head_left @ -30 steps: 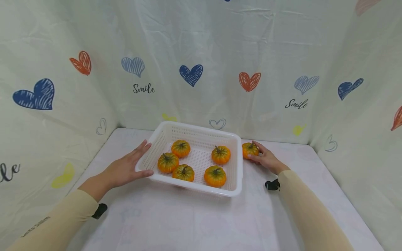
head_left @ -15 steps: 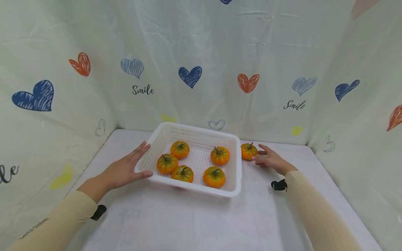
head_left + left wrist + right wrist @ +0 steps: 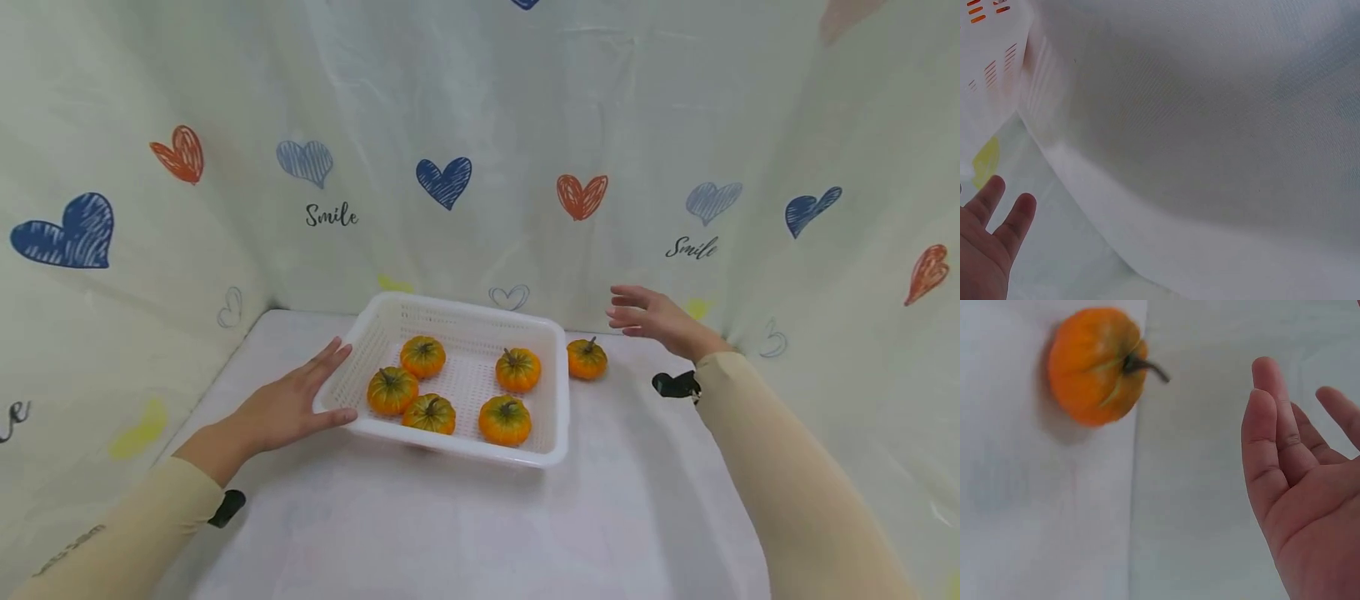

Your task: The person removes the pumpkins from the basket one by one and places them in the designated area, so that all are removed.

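A white plastic basket with slotted walls stands on the table, several small orange-and-green pumpkins inside it. My left hand is spread at the basket's left side, thumb and fingertips right at the rim. Just outside the basket's right wall, a lone pumpkin sits on the table with its stem up. My right hand is raised above and to the right of that pumpkin, fingers relaxed and holding nothing. In the right wrist view the pumpkin lies apart from the fingers.
The table has a pale cloth over it. Behind and at both sides hangs a white curtain printed with hearts and "Smile"; it meets the table's back edge close behind the basket.
My right hand let go of the lone pumpkin beside the basket, then drew back to the right and rose. The left hand stays at the basket's left rim. The view shifts slightly.
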`<action>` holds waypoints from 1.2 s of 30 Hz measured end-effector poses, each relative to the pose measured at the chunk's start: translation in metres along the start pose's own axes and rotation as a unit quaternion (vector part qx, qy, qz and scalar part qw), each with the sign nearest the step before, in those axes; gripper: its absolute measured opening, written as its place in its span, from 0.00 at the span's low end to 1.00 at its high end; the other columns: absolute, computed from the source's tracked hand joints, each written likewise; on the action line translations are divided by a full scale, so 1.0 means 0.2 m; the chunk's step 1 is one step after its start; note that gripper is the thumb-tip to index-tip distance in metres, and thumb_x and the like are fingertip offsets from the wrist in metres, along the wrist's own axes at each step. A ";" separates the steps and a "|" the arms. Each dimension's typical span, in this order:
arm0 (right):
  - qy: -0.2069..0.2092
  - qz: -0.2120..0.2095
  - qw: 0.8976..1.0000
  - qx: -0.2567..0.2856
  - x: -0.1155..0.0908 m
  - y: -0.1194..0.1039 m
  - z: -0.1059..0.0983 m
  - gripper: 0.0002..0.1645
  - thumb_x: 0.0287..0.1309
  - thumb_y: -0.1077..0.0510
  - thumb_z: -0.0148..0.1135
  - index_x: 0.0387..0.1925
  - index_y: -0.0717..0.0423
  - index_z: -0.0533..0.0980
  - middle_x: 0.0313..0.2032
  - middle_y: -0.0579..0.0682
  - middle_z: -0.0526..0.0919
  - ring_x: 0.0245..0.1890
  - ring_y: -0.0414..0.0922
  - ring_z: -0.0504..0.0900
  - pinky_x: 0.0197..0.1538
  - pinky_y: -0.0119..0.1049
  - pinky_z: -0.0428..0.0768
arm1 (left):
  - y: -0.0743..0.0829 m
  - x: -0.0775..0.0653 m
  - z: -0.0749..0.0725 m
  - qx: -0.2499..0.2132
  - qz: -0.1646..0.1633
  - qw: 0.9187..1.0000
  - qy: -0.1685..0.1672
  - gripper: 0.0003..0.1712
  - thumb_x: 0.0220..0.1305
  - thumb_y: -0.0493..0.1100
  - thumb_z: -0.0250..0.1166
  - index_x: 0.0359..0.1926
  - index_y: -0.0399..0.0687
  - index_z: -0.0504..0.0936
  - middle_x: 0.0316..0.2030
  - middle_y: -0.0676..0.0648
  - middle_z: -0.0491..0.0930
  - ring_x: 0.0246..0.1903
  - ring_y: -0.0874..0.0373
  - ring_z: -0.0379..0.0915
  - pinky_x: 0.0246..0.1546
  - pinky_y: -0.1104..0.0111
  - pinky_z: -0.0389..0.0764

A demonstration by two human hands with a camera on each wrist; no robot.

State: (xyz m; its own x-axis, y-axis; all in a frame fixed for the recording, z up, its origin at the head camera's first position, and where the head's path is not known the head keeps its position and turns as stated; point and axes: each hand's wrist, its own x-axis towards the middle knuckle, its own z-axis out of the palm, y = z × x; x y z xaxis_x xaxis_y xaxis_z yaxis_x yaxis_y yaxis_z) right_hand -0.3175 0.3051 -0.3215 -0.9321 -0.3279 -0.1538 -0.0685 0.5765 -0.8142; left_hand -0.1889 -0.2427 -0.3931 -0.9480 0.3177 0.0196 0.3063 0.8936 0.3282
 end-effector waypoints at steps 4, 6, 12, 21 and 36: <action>-0.038 -0.037 0.999 -0.013 0.09 -0.20 0.09 0.47 0.65 0.44 0.63 0.77 0.55 0.54 0.72 0.60 0.61 0.63 0.58 0.72 0.64 0.54 0.71 | -0.01 0.01 -0.01 0.002 -0.002 1.000 -0.002 0.61 0.58 0.77 0.58 0.80 0.54 0.43 0.79 0.44 0.39 0.68 0.29 0.56 0.54 0.35 0.70; -0.059 -0.049 0.997 -0.019 0.13 -0.28 0.15 0.46 0.64 0.44 0.64 0.76 0.53 0.56 0.71 0.59 0.63 0.63 0.56 0.73 0.63 0.54 0.72 | -0.01 0.01 -0.01 0.002 -0.004 1.000 -0.006 0.62 0.58 0.78 0.58 0.80 0.54 0.42 0.79 0.44 0.38 0.68 0.29 0.56 0.54 0.34 0.70; -0.128 -0.032 0.990 -0.040 0.26 -0.41 0.36 0.45 0.63 0.43 0.66 0.75 0.49 0.59 0.70 0.56 0.65 0.62 0.56 0.73 0.62 0.54 0.73 | 0.00 0.02 0.00 0.002 -0.009 1.000 -0.010 0.62 0.57 0.79 0.56 0.80 0.56 0.41 0.79 0.44 0.38 0.69 0.29 0.54 0.56 0.34 0.68; -0.205 0.038 0.973 -0.100 0.30 -0.44 0.54 0.48 0.58 0.41 0.69 0.75 0.47 0.59 0.71 0.55 0.64 0.63 0.55 0.73 0.60 0.55 0.74 | 0.01 0.02 0.01 0.000 -0.011 1.000 -0.010 0.62 0.57 0.79 0.57 0.80 0.56 0.42 0.79 0.43 0.38 0.69 0.30 0.54 0.55 0.34 0.69; -0.244 0.041 0.968 -0.047 0.37 -0.44 0.71 0.47 0.60 0.45 0.68 0.75 0.52 0.59 0.72 0.59 0.62 0.63 0.55 0.73 0.57 0.55 0.77 | 0.00 0.00 0.00 -0.005 -0.006 1.000 -0.004 0.61 0.58 0.78 0.57 0.80 0.55 0.43 0.79 0.43 0.39 0.69 0.30 0.55 0.55 0.34 0.69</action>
State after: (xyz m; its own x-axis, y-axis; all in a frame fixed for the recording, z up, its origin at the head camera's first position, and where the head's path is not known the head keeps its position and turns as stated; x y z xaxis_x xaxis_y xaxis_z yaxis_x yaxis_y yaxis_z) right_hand -0.3296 0.1238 -0.3405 -0.6587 -0.5787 -0.4808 -0.0544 0.6740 -0.7367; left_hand -0.1895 -0.2425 -0.3932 -0.9510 0.3091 0.0088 0.2937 0.8940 0.3383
